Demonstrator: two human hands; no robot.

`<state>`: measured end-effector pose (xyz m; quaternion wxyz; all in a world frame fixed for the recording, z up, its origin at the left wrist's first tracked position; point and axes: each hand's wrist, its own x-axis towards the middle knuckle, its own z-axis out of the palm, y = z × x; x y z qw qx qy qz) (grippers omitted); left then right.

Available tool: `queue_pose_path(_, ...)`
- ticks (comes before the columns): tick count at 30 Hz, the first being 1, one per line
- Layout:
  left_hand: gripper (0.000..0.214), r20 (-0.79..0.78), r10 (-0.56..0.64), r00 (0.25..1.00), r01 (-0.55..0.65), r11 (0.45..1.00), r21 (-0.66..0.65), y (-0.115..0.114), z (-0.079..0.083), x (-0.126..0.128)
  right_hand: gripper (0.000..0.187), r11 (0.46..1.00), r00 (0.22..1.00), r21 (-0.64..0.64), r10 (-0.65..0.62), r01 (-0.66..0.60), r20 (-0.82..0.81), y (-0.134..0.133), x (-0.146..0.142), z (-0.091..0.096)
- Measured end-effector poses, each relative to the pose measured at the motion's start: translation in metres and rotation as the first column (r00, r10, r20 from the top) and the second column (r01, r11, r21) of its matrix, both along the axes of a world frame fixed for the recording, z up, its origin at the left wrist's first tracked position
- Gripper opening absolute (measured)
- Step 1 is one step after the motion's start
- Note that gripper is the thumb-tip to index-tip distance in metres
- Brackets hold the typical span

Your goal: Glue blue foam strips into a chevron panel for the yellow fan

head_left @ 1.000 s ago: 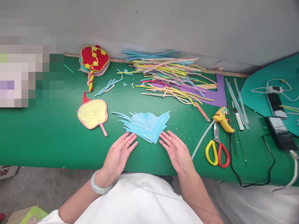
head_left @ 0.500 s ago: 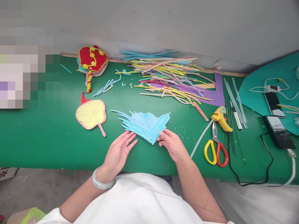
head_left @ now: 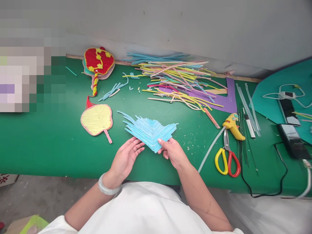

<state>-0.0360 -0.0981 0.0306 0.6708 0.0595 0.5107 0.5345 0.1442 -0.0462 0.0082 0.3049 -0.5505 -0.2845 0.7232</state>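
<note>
A blue pipe-cleaner panel (head_left: 153, 132), its stems laid side by side in a V pattern, is in front of me with its point toward me. Loose stem ends stick out at its upper left. My right hand (head_left: 173, 152) pinches its lower right edge, thumb on top and fingers beneath. At the lower left edge my left hand (head_left: 128, 156) is palm up, fingers stretched out, fingertips at or just under the stems. A yellow leaf-shaped fan (head_left: 97, 119) with a pink rim lies to the left of the panel.
Behind lies a heap of coloured pipe cleaners (head_left: 175, 73) on a purple sheet (head_left: 232, 94). To the right are a yellow glue gun (head_left: 234, 126), scissors (head_left: 226, 156), glue sticks (head_left: 253, 107) and a black power bank (head_left: 292, 139). A red fan (head_left: 99, 60) lies at back left.
My right hand has moved left and inward, its thumb now on top of the panel near the point. The panel has shifted slightly left. My left hand stays by its left edge.
</note>
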Motion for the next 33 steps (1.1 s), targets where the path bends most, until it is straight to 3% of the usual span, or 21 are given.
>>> queue_pose_path(4,0.032,-0.095,-0.160,0.982,0.166,0.985,0.056,0.000,0.002,0.001,0.035,1.000,0.999,-0.023,0.009,-0.010,-0.032,0.001,-0.002,0.000)
queue_pose_path(6,0.038,-0.291,-0.284,0.914,0.311,0.949,0.052,0.000,-0.001,-0.003,0.037,1.000,0.998,-0.017,0.015,-0.016,-0.057,0.001,-0.001,0.001)
queue_pose_path(7,0.037,-0.466,-0.308,0.829,0.362,0.932,0.028,-0.001,-0.003,-0.009,0.037,1.000,0.997,-0.006,0.012,-0.012,-0.070,0.001,0.000,0.002)
queue_pose_path(8,0.036,-0.662,-0.297,0.688,0.384,0.923,-0.015,-0.002,-0.006,-0.016,0.037,1.000,0.997,0.009,0.003,-0.002,-0.083,0.002,0.001,0.004)
queue_pose_path(9,0.033,-0.849,-0.234,0.473,0.362,0.931,-0.055,-0.003,-0.010,-0.026,0.036,1.000,0.996,0.025,-0.010,0.013,-0.092,0.002,0.003,0.006)
queue_pose_path(10,0.032,-0.966,-0.150,0.211,0.298,0.951,-0.082,-0.003,-0.013,-0.037,0.036,0.999,0.995,0.040,-0.027,0.031,-0.098,0.002,0.005,0.008)
queue_pose_path(11,0.032,-0.993,-0.116,-0.025,0.212,0.970,-0.119,-0.004,-0.016,-0.049,0.035,0.998,0.994,0.052,-0.042,0.048,-0.100,0.003,0.007,0.010)
queue_pose_path(12,0.034,-0.971,-0.145,-0.192,0.129,0.977,-0.172,-0.004,-0.019,-0.061,0.035,0.996,0.993,0.062,-0.054,0.060,-0.101,0.003,0.009,0.013)
queue_pose_path(13,0.034,-0.930,-0.209,-0.301,0.062,0.969,-0.238,-0.004,-0.020,-0.072,0.035,0.995,0.993,0.070,-0.062,0.070,-0.102,0.004,0.010,0.015)
queue_pose_path(14,0.035,-0.885,-0.292,-0.362,0.000,0.950,-0.313,-0.004,-0.021,-0.083,0.034,0.994,0.992,0.079,-0.068,0.076,-0.106,0.005,0.012,0.017)
queue_pose_path(16,0.033,-0.830,-0.423,-0.362,-0.064,0.900,-0.431,-0.002,-0.020,-0.097,0.033,0.991,0.990,0.099,-0.081,0.093,-0.117,0.006,0.014,0.021)
queue_pose_path(18,0.027,-0.841,-0.466,-0.274,-0.058,0.881,-0.469,0.000,-0.018,-0.102,0.032,0.987,0.987,0.117,-0.097,0.112,-0.125,0.007,0.015,0.025)
queue_pose_path(21,0.022,-0.918,-0.397,-0.019,-0.011,0.918,-0.397,0.001,-0.015,-0.094,0.031,0.980,0.985,0.143,-0.125,0.142,-0.118,0.007,0.018,0.029)
queue_pose_path(25,0.029,-0.924,-0.127,0.361,-0.016,0.990,-0.143,-0.005,-0.012,-0.061,0.032,0.963,0.979,0.189,-0.175,0.191,-0.100,0.006,0.026,0.038)
queue_pose_path(27,0.031,-0.876,-0.051,0.480,0.031,0.999,-0.041,-0.009,-0.009,-0.038,0.032,0.948,0.974,0.225,-0.208,0.225,-0.094,0.006,0.032,0.044)
queue_pose_path(29,0.029,-0.863,-0.065,0.500,0.122,0.993,-0.005,-0.012,-0.008,-0.015,0.031,0.922,0.964,0.281,-0.250,0.266,-0.092,0.007,0.037,0.053)
queue_pose_path(33,0.020,-0.865,-0.182,0.467,0.355,0.935,-0.005,-0.015,-0.012,0.028,0.027,0.855,0.946,0.409,-0.316,0.320,-0.079,0.009,0.047,0.070)
